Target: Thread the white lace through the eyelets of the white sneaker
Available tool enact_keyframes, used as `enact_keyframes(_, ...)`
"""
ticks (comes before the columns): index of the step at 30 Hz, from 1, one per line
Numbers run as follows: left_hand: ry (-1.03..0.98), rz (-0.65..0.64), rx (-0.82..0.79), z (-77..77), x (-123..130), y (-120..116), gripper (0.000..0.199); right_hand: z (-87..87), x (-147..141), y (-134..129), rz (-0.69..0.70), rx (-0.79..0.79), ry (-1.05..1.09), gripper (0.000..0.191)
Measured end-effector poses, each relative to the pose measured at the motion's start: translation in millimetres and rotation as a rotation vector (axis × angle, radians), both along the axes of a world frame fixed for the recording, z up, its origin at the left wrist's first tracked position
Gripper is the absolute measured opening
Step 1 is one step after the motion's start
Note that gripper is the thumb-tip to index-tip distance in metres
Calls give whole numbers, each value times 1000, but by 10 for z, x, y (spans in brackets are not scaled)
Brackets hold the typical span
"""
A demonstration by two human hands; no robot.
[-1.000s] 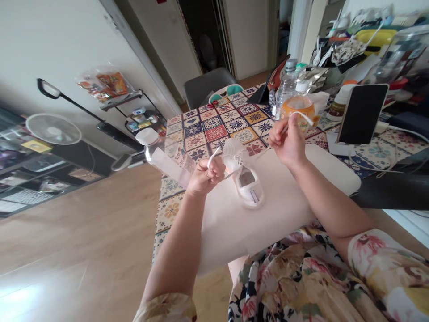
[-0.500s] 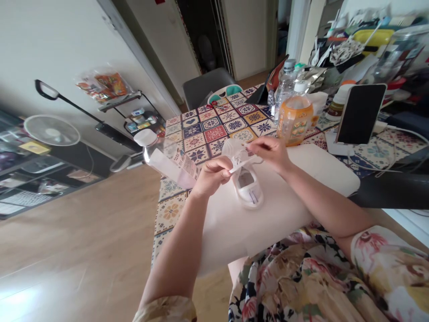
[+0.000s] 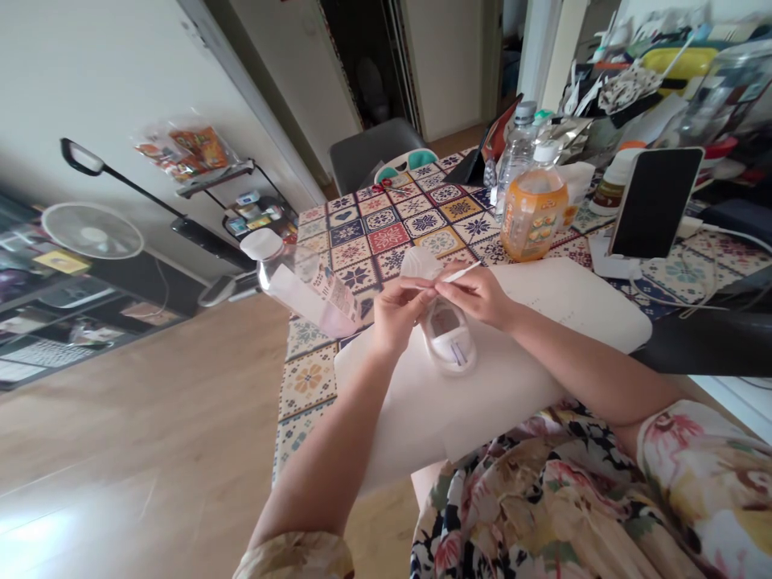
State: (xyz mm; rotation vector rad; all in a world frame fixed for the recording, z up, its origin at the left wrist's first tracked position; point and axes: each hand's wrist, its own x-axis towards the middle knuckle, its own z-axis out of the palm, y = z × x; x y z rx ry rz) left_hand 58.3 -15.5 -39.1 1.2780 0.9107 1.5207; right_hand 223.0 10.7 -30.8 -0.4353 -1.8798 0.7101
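A white shoe (image 3: 453, 347) lies on the white sheet, its heel end toward me and its tongue standing up at the far end. Above its opening my left hand (image 3: 399, 314) is closed in a pinch on a white shoelace (image 3: 463, 272). My right hand (image 3: 482, 296) meets it fingertip to fingertip, also pinching the lace, and a flat white length sticks out past its fingers. The hands cover the laced part of the shoe.
A large clear bottle (image 3: 263, 246) with a white cap leans at the left. An orange-labelled bottle (image 3: 534, 211) and a propped phone (image 3: 656, 205) stand to the right. Red scissors (image 3: 386, 186) lie farther back on the patterned tablecloth (image 3: 307, 378). The white sheet (image 3: 416, 434) overhangs the near edge.
My hands have come together over the shoe; they were apart with lace between them. The left moved right, and the right hand came down and in. The lace now pokes out above the right fingers.
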Motion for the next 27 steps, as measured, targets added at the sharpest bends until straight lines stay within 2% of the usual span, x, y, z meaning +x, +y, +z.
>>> enact_keyframes(3,67,63,59,15,-6,-19,24,5,0,-16,-36,-71,30,30)
enact_keyframes(7,135,-1,15,92,13,-79,20,-5,-6,-13,-62,-236,127,32)
enact_keyframes(10,166,-30,-9,132,41,-119,20,-31,-32,38,-3,-417,211,30)
enact_keyframes(13,168,-5,13,132,55,-128,20,-47,-61,84,68,-564,282,47)
enact_keyframes(16,172,10,67,112,42,-106,19,-22,-72,80,90,-593,321,53)
enact_keyframes(21,231,60,186,92,-16,-62,14,19,-72,45,113,-577,274,42)
enact_keyframes(27,460,109,345,129,-35,-84,8,1,-56,82,94,-626,337,48)
